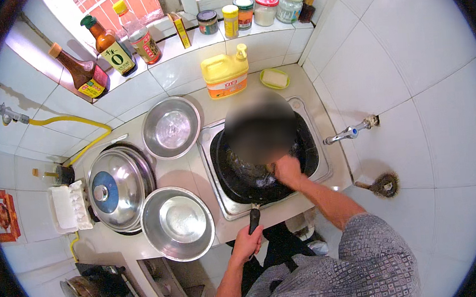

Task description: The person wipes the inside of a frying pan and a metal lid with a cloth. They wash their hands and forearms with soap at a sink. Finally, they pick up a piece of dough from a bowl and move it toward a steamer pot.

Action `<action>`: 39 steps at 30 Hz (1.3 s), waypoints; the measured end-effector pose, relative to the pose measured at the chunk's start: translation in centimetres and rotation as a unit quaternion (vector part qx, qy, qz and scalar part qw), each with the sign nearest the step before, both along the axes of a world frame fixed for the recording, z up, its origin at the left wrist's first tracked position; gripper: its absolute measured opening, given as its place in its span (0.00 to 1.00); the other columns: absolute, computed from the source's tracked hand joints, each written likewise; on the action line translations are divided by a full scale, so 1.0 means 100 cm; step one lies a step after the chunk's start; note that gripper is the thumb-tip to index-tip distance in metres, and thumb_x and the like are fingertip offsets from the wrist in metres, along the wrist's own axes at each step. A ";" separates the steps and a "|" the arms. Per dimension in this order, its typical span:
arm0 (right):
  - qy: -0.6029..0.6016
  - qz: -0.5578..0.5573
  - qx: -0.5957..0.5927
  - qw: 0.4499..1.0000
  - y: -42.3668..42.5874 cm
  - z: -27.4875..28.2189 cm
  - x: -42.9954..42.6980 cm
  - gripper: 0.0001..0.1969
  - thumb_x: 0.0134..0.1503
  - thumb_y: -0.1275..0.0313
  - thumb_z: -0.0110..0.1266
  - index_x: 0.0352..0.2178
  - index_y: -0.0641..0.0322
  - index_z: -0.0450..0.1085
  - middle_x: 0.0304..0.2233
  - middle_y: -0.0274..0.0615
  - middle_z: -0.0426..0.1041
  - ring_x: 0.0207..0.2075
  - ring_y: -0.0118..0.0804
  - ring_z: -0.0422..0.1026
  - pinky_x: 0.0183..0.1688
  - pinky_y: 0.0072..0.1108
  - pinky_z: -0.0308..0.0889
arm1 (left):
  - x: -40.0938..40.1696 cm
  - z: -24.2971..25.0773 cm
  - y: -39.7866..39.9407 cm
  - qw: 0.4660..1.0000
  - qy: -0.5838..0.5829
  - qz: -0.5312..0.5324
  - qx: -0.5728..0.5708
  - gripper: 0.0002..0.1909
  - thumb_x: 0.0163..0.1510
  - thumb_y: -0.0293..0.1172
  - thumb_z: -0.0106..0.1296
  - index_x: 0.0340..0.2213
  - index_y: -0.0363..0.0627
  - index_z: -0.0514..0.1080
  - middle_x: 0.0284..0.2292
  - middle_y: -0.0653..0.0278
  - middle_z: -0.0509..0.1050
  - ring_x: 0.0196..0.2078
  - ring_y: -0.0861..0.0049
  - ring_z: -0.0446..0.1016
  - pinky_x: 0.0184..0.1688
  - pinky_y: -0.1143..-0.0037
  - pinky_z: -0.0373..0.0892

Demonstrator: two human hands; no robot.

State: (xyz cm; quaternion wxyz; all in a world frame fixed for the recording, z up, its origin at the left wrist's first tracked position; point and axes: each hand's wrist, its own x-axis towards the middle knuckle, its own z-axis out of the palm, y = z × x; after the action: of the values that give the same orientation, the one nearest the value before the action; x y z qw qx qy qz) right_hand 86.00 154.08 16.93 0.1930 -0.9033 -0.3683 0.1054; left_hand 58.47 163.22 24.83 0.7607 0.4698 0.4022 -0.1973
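Note:
A black wok (234,186) sits in the stainless steel sink (210,167), with water glinting in its bowl. My left hand (246,244) is closed around the wok's black handle (254,218), which points towards me over the counter's front edge. Inside the wok is my right hand (288,172), fingers curled and low over the wet inner surface. Something small and brownish shows at its fingertips, too blurred to name or to tell if it is gripped. A dark blurred patch covers the far part of the wok and sink.
Two steel basins (171,128) (178,224) and a lidded pan (114,190) stand left of the sink. Behind it are a yellow detergent jug (225,77) and a soap dish (275,78). A tap (348,133) juts from the right wall. Bottles and jars line the sill (198,52).

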 end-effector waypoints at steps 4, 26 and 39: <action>0.001 0.096 0.022 0.995 0.046 -0.001 -0.023 0.12 0.49 0.75 0.51 0.36 0.59 0.73 0.36 0.52 0.74 0.39 0.56 0.72 0.40 0.41 0.68 | 0.005 0.006 -0.002 1.000 0.018 -0.005 0.017 0.17 0.61 0.40 0.50 0.23 0.42 0.62 0.14 0.68 0.64 0.10 0.82 0.60 0.12 0.78 0.56; -0.008 0.062 -0.179 0.982 -0.057 0.059 -0.042 0.07 0.45 0.71 0.55 0.26 0.60 0.76 0.30 0.48 0.70 0.31 0.51 0.74 0.33 0.39 0.69 | 0.000 -0.004 -0.001 1.000 -0.001 0.029 -0.008 0.17 0.61 0.41 0.51 0.23 0.43 0.63 0.14 0.69 0.64 0.11 0.83 0.60 0.12 0.78 0.56; 0.174 -0.159 0.237 0.942 0.159 -0.016 -0.050 0.10 0.57 0.68 0.52 0.31 0.68 0.71 0.29 0.57 0.74 0.33 0.57 0.73 0.38 0.37 0.67 | 0.011 0.011 0.002 0.998 0.005 -0.043 0.053 0.17 0.61 0.39 0.49 0.24 0.42 0.62 0.13 0.68 0.64 0.10 0.81 0.61 0.12 0.77 0.58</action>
State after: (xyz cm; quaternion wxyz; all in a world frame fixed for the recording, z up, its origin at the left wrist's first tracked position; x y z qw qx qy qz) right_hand 81.00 169.97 15.31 0.4773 -0.8457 -0.1945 0.1385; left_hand 59.57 163.40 25.94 0.7237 0.5253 0.3948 -0.2110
